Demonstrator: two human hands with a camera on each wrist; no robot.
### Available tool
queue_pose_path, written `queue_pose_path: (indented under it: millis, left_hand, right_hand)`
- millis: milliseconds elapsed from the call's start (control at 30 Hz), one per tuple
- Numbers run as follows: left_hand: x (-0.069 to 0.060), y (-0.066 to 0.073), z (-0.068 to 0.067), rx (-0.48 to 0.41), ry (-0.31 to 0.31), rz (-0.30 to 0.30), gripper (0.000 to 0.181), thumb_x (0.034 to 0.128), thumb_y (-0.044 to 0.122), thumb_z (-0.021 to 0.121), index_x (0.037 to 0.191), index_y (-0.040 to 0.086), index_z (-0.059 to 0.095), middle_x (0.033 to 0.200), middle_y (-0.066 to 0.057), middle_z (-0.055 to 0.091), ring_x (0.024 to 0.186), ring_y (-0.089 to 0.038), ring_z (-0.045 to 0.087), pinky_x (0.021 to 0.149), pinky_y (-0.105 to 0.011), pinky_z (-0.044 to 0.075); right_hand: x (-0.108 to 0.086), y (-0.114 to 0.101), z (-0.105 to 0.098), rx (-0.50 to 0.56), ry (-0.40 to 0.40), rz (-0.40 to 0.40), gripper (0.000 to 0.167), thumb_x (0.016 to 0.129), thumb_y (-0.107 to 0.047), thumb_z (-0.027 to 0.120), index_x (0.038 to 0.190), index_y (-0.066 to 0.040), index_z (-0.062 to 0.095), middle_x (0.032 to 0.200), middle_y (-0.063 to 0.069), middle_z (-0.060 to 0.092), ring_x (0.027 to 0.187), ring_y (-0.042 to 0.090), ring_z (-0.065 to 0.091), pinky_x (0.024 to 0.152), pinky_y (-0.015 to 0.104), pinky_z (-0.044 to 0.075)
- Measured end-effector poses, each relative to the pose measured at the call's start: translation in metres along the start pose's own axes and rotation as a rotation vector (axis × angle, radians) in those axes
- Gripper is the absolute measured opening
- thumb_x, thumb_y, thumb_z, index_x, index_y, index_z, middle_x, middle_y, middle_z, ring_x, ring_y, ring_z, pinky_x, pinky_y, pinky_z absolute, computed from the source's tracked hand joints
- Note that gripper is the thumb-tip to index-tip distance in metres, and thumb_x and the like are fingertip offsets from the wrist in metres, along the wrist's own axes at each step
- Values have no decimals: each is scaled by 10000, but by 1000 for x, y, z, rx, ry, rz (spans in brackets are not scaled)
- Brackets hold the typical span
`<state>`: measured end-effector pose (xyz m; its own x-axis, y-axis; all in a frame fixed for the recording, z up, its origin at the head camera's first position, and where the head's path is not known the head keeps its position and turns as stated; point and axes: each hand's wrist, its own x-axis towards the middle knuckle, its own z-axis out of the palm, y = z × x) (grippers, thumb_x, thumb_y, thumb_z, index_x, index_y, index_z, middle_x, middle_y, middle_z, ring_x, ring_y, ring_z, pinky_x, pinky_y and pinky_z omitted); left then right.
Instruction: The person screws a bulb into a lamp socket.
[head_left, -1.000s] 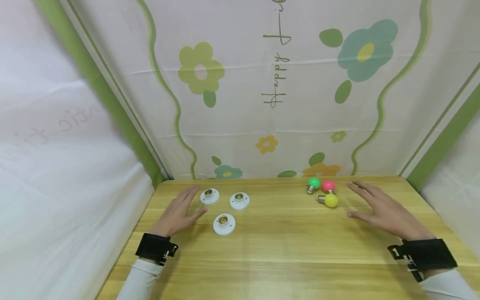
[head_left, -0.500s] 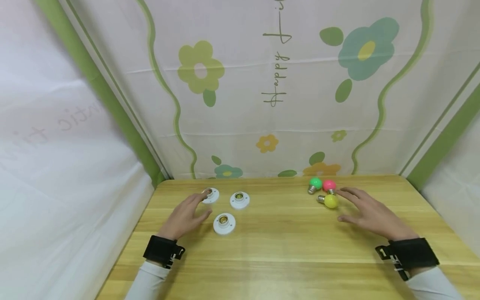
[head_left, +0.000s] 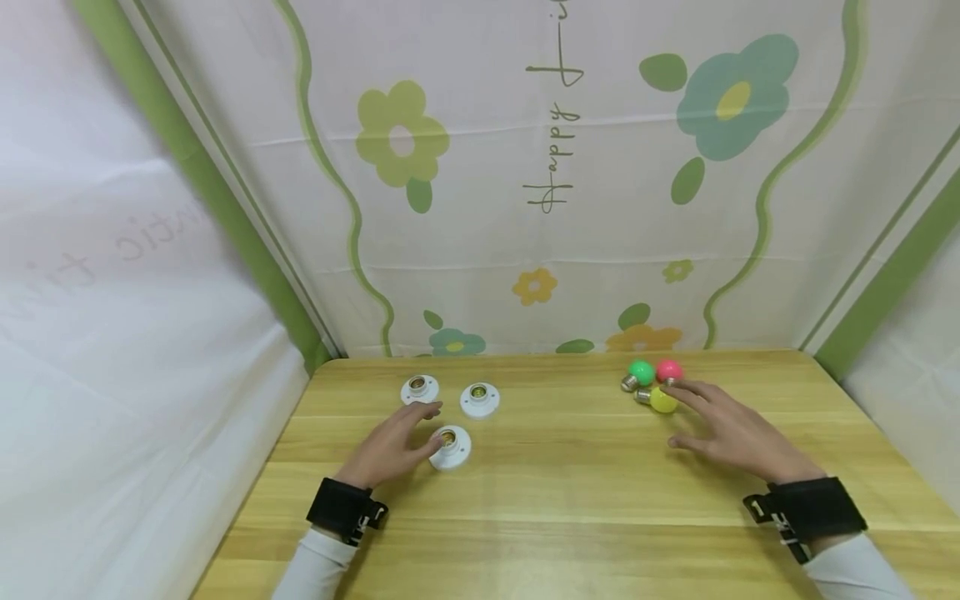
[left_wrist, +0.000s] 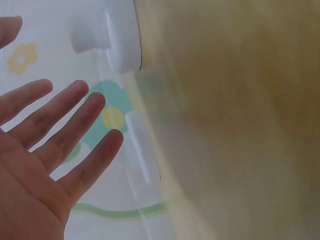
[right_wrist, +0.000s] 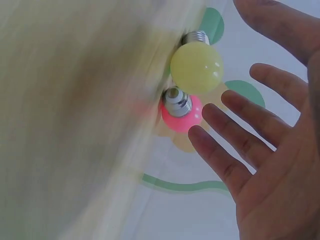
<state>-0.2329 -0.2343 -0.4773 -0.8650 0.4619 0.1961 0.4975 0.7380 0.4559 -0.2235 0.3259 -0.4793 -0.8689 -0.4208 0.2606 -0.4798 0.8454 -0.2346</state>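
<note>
Head view: left hand (head_left: 390, 448) and right hand (head_left: 733, 429) gripped nothing, fingers spread; yellow bulb (head_left: 662, 402) likely wanted a gentle pinch.

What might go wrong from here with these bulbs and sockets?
The yellow bulb lies on its side near the right hand, so a nudge might roll it. The green bulb and pink bulb lie close by, so grasping one could knock another. In the head view, the left hand partly covers the front lamp socket and may bump it.
</note>
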Motion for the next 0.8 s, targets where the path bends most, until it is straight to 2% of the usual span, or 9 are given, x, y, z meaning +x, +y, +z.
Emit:
queue_pose_path:
  millis: [200,333,600,800]
  left_hand:
    - [0,2,8,-57,-40,6,689,1032,498,672,1564,88,514,1500,-79,621,1433,-312,557,1159,-542,482]
    - [0,5,10,-92,-63,7,752,1002,526,703,1569,75,502,1530,-96,593,1438,-322,548,1182,-544,459]
    - [2,8,17,-94,-136,-4,895,904,521,824,1593,74,469,1557,-158,544,1417,-343,544,1156,-551,476]
    - [5,6,20,-109,-160,-38,972,808,493,918,1580,91,484,1550,-159,542,1397,-362,540,1158,-611,438]
  right_hand:
    - [3,0,2,-6,-3,-9,860,899,-503,827,1582,-102,491,1566,275,478,1382,519,490,991,768,476]
    - [6,1,4,-1,12,-20,841,904,-452,838,1582,-96,491,1562,273,484,1379,516,494,998,748,484]
    - [13,4,10,9,78,-55,805,886,-306,875,1553,-45,507,1533,283,509,1367,512,498,1020,722,482]
    - [20,7,16,38,58,-55,789,906,-260,859,1561,-16,491,1544,284,495,1390,515,472,1056,718,453]
